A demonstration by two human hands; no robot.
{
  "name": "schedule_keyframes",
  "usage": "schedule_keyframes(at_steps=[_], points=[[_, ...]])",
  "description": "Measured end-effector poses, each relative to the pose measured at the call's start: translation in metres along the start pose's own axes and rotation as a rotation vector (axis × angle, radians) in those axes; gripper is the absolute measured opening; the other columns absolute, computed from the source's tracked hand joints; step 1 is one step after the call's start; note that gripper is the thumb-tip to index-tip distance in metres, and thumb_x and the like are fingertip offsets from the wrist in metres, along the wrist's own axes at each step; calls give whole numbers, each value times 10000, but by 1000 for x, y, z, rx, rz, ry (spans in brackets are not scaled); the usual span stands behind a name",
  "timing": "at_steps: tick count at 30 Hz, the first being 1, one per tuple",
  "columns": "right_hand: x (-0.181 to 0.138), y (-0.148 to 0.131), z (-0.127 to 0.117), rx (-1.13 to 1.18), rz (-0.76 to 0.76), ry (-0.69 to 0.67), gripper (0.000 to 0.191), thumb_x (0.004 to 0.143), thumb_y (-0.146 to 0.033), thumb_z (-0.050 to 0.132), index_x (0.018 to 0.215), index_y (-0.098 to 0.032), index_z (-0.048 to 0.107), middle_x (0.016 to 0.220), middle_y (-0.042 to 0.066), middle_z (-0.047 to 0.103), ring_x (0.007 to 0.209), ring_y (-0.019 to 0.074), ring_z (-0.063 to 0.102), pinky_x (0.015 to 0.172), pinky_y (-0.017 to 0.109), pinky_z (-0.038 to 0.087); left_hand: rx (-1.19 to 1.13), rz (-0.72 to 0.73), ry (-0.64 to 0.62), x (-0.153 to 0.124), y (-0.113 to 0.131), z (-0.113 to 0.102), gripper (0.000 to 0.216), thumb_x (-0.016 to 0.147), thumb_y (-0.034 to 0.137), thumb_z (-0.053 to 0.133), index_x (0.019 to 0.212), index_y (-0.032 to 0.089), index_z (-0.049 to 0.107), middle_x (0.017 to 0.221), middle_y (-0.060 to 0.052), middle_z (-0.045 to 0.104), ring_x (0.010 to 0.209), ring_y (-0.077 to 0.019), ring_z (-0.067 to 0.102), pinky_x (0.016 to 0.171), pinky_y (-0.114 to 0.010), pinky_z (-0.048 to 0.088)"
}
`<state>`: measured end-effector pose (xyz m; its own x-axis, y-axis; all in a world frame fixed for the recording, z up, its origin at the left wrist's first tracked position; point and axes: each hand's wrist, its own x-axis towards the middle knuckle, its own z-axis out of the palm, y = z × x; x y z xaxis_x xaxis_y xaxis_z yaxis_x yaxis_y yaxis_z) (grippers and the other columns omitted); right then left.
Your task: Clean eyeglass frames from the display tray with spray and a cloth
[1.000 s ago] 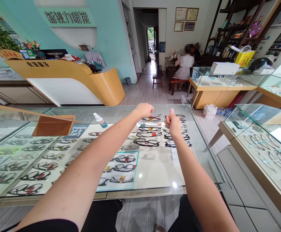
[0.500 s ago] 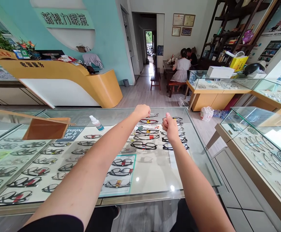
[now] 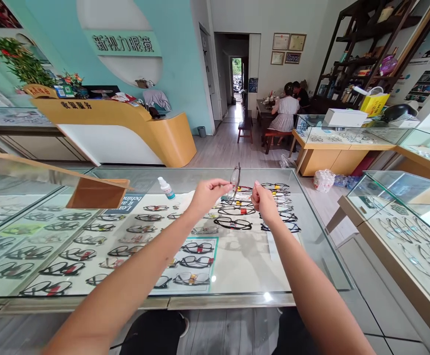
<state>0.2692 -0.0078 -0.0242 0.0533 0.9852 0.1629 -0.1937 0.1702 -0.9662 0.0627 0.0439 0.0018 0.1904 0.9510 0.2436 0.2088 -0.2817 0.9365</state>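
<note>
Pinching thin-rimmed glasses (image 3: pixel 234 181) above the tabletop (image 3: pixel 311 256), the left hand (image 3: pixel 207 193) grasps the rim; right hand (image 3: pixel 263 201) clenched just beside. Judged light, fragile: hold frame, not lenses.

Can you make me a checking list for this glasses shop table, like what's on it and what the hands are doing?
Surface: glass counter, a flat see-through top over a display case.
Job's things: one pair of glasses, held up above the counter.
Clutter: small spray bottle standing on the glass; rows of frames lying under it.
Hands: left hand pinches the pair of glasses; right hand is curled shut close beside, grip unclear.
Cables: nothing seen.
Surroundings: yellow desk at the left, seated people at the back, more glass cases at the right.
</note>
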Motion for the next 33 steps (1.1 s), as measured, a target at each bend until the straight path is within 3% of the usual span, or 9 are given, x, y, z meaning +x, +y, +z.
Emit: schedule_keyframes(at_steps=[3,5,7,13,19,26,33], points=[[-9,2,14,-33,-3,-62,505,875,-666,701,674,-256,487,505,-93,320,497,106,235,514,284,171,-135,-10,18,-29,-10,-4,426,751,631,889,859,221,845,532,64,350,547,-101,271,543,-286,212],[-15,4,22,-79,-26,-75,339,835,-545,773,843,-244,617,528,-114,341,510,105,245,531,272,194,-163,17,40,-36,-18,-5,412,738,617,904,827,220,840,542,56,373,561,-104,285,554,-291,221],[-20,6,27,-124,-40,-90,311,822,-482,796,964,-238,666,531,-133,320,520,103,234,551,265,212,-168,42,50,-38,-25,-5,397,726,597,918,805,218,833,549,49,402,570,-108,300,567,-296,235],[-22,14,34,-66,9,-112,315,808,-442,826,943,-239,628,541,-145,317,534,94,223,569,265,229,-248,6,-18,-41,-36,-2,395,752,599,900,818,216,831,544,55,371,565,-108,288,576,-299,234],[-20,13,33,91,7,-81,413,724,-354,914,961,-251,592,818,-56,596,618,96,402,591,262,320,-245,-36,-41,-47,-33,1,351,782,564,888,832,220,843,578,40,415,586,-113,311,586,-301,240],[-19,15,30,77,29,-94,395,741,-341,910,965,-253,596,834,-47,605,646,106,455,611,264,362,-249,-44,-60,-47,-33,3,349,781,573,881,831,230,843,551,51,356,581,-123,301,599,-307,241],[-20,15,30,52,28,-106,330,755,-309,864,946,-252,600,850,-38,613,672,114,461,655,268,397,-222,-22,-83,-48,-31,2,338,804,552,851,851,218,827,585,47,387,590,-125,312,591,-303,242]])
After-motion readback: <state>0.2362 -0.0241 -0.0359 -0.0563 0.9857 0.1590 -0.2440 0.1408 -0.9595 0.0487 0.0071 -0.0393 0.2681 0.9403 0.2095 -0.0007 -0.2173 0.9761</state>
